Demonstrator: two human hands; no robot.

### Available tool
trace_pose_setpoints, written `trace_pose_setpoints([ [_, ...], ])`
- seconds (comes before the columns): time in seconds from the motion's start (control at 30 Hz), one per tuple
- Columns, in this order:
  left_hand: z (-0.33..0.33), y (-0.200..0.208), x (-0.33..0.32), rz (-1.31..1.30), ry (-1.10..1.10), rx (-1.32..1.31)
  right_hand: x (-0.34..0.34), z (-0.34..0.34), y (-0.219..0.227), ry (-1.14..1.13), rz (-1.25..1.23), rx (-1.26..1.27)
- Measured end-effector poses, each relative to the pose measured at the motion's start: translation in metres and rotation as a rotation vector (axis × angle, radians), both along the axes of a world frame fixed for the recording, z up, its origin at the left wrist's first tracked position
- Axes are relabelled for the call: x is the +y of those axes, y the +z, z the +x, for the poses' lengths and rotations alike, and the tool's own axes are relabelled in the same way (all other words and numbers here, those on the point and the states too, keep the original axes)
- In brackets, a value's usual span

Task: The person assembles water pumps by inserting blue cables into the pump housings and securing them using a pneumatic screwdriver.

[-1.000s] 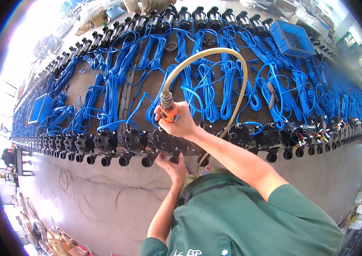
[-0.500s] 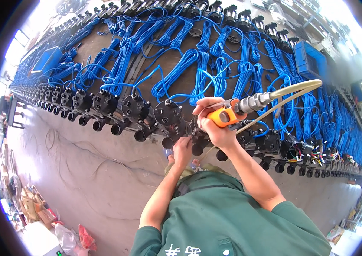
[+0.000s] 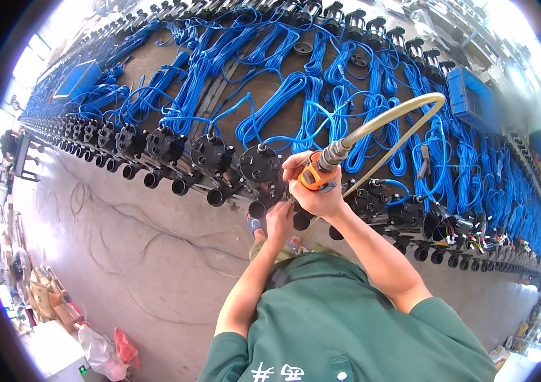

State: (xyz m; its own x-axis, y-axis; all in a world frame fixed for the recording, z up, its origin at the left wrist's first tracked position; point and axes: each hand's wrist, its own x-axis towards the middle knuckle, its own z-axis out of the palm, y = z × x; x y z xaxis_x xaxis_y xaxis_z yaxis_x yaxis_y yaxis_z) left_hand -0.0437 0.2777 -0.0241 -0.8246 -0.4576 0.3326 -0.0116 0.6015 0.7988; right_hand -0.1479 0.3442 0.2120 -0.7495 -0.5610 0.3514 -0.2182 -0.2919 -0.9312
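My right hand [image 3: 321, 202] is wrapped round an orange air-powered screwdriver [image 3: 310, 177], whose metal coupling [image 3: 334, 153] and beige hose [image 3: 404, 109] rise up and to the right. The tool's tip is hidden behind my hands, over one of the black pump-like units in the near row. Just below and left of it, my left hand [image 3: 279, 219] has its fingers pinched together at the lower part of that unit. What they grip, if anything, is hidden. Beside it on the left sits a black unit with a round lid [image 3: 260, 163] and a blue cable.
Bundles of blue cable [image 3: 277, 105] cover the brown tabletop [image 3: 254, 81] between two long rows of black units. Blue crates [image 3: 468, 95] stand at both sides. Units at the right show loose coloured wires [image 3: 474, 237]. Thin hoses [image 3: 149, 223] lie on the floor.
My right hand has tilted the screwdriver more upright and shifted slightly left and down, and its hose has swung left with it. My left hand stays low at the unit.
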Motion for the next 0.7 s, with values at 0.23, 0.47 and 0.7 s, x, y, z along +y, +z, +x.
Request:
trace_pose_setpoints([
  [0.23, 0.005, 0.008, -0.009, -0.025, -0.043, -0.075, -0.008, 0.004, -0.001, 0.003, 0.011, 0.026],
  [0.47, -0.016, 0.025, -0.024, -0.05, 0.004, -0.074, -0.001, -0.01, -0.005, 0.003, 0.014, 0.215],
  [0.7, -0.067, 0.307, -0.079, -0.053, -0.763, -0.967, 0.074, -0.011, 0.043, -0.238, -0.196, 0.133],
])
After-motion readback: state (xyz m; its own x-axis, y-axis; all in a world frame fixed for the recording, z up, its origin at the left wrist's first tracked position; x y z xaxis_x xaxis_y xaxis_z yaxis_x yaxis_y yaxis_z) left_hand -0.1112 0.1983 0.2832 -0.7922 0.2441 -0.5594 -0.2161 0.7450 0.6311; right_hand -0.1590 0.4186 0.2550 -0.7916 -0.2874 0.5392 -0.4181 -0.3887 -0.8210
